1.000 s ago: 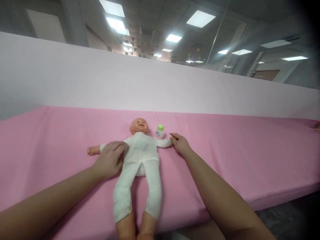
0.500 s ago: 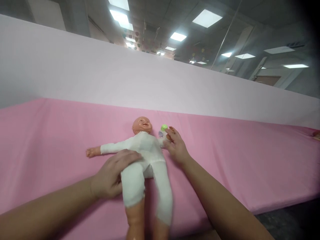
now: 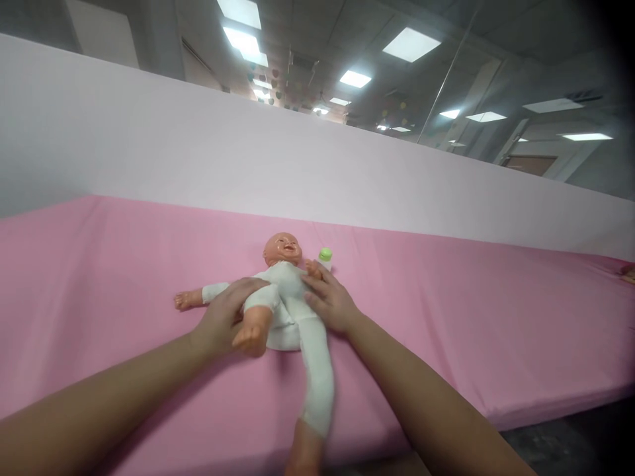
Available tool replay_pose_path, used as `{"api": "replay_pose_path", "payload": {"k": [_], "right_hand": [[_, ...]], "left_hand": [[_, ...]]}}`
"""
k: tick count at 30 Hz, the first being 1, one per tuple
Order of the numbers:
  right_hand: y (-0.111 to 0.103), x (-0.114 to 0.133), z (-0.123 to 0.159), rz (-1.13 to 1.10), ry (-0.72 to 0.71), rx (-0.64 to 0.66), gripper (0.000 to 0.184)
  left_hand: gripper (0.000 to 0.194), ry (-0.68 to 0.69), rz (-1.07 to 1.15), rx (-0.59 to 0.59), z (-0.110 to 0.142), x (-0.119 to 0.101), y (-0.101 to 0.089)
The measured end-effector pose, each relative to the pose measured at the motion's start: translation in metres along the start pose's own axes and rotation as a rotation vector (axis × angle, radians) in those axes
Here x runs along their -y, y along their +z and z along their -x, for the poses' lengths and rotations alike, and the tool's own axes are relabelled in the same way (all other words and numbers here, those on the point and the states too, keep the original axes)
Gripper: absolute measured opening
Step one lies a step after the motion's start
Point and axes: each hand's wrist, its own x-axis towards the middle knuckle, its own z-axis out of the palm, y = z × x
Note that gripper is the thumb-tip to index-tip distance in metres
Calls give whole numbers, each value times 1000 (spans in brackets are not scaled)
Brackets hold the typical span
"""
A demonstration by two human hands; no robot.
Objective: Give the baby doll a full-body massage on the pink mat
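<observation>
1. The doll (image 3: 288,281) lay on pink covering (image 3: 446,284), one leg (image 3: 254,325) raised; limb-folding looked like the step.
2. Left hand (image 3: 224,312) lay over its knee (image 3: 262,295), right hand (image 3: 335,304) over its arm (image 3: 312,268); whether either gripped, I couldn't tell.
3. Next called for gentle support, I judged.

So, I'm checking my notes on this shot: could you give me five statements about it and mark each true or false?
1. The doll lies on its back on the pink sheet. True.
2. The left hand is at the doll's bent leg. True.
3. Both of the doll's legs are stretched out straight. False: one is bent up, and only the other leg is extended.
4. The bottle near the doll's head has a green cap. True.
5. The right hand is lifting the bottle. False: it is at the doll's arm, with the doll's small hand showing just beyond its fingers, and the bottle stands behind.
</observation>
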Motion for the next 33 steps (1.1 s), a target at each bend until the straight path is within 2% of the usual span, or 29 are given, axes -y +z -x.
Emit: {"api": "replay_pose_path", "payload": {"k": [2, 4, 6, 8, 10, 12, 15, 17, 19, 21, 24, 27, 30, 33], "right_hand": [[-4, -14, -2, -42, 67, -130, 53], [-13, -30, -3, -21, 210, -228, 58], [-24, -46, -2, 36, 399, -244, 63], [-34, -57, 1, 53, 555, -199, 63], [-39, -60, 3, 33, 633, -153, 64], [-36, -52, 3, 29, 589, -161, 70], [-17, -27, 1, 55, 292, -187, 82], [-3, -8, 0, 68, 69, -60, 81], [7, 6, 0, 94, -32, 100, 69], [10, 12, 0, 107, -45, 176, 62], [8, 7, 1, 71, -14, 127, 61], [1, -5, 0, 8, 25, 0, 60], [-8, -21, -2, -33, 127, -152, 65], [-22, -40, -2, -23, 372, -235, 60]], "left_hand": [[39, 171, 3, 69, 10, -5, -2], [41, 396, -15, 162, 20, -10, -1], [47, 610, -59, 249, 26, -14, 1], [51, 713, -94, 274, 28, -16, 4], [49, 700, -99, 238, 25, -16, 5], [41, 569, -107, 177, 20, -13, 5], [29, 245, -142, 127, 9, -4, 3], [30, 58, -107, 124, 2, 3, 4], [30, -60, -39, 119, -2, 9, 6], [29, -117, 3, 100, -4, 12, 8], [31, -108, -16, 99, -4, 11, 7], [31, -7, -80, 105, -2, 6, 3], [30, 183, -76, 144, 3, 3, 0], [45, 422, 7, 191, 11, 0, 2]]}}
